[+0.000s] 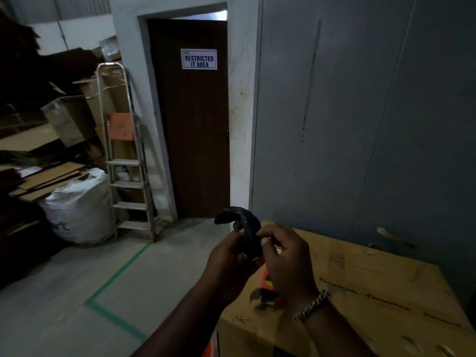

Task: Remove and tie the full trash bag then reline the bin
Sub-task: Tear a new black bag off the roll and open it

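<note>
Left hand [229,257], right hand [287,258] — fingers pinching the rolled black bag [244,225] between them.

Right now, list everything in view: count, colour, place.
trash bag: one, black, bunched up, held between both hands
cardboard box: one, brown, lower right, below the hands
orange item: one, on the box, mostly hidden by the right hand
door: one, dark brown, centre back
sign: one, white with dark lettering, on the door
stepladder: one, silver, left of the door
sack: one, white, on the floor left of the stepladder
flattened cardboard: many sheets, brown, stacked at left
floor tape: green lines, on the grey floor
bracelet: one, braided, on the right wrist
left hand: fingers grip the bag
right hand: fingers pinch the bag
</note>
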Tool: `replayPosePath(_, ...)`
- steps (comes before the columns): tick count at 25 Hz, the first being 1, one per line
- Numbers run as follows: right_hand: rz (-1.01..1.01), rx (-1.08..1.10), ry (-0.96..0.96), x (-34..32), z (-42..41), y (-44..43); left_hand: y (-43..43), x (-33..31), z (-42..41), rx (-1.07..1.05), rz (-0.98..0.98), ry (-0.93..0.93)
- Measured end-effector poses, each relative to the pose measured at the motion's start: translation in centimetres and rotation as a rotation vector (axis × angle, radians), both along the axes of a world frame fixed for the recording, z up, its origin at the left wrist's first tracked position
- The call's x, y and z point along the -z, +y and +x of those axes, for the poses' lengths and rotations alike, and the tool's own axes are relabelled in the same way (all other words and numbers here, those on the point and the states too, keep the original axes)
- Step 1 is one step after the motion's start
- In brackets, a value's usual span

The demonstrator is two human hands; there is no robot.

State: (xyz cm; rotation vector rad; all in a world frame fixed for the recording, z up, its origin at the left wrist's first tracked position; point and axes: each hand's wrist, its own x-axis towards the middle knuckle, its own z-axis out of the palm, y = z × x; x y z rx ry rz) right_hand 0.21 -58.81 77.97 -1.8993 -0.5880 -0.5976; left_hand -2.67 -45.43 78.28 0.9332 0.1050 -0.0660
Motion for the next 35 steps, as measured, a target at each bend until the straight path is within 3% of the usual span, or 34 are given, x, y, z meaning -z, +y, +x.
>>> replayPosePath(4,0.065,-0.14,0.34,-1.8,0.9,0.3,0.2,0.3,-0.3,0.038,0.112,-0.104)
replayPosePath(12,0.117,-0.019,0.315,-1.8,1.7,2.0,4.2,0.7,0.7,0.056,0.147,-0.128)
replayPosePath(16,0.158,0.056,0.313,-0.9,1.9,3.5,6.4,-0.1,1.9,-0.058,0.028,-0.081)
replayPosePath(19,0.027,0.02,0.337,0.8,2.1,4.3,8.2,-0.9,3.2,-0.153,-0.004,-0.063)
replayPosePath(24,-0.387,-0.22,0.389,2.0,2.2,5.0,9.3,-1.3,4.7,-0.11,0.11,-0.048)
replayPosePath(26,-0.33,-0.285,0.402,1.1,2.6,4.5,9.4,-1.0,5.3,-0.087,0.158,-0.052)
replayPosePath(29,0.108,-0.423,0.428,-0.7,2.9,3.9,9.6,-0.6,6.0,-0.088,0.214,-0.046)
replayPosePath(31,0.276,-0.354,0.403,-1.2,3.5,3.9,9.7,-0.2,6.4,-0.055,0.228,-0.05)
replayPosePath(35,-0.005,-0.141,0.295,-1.7,4.8,5.3,9.1,0.4,6.6,0.122,0.279,-0.133)
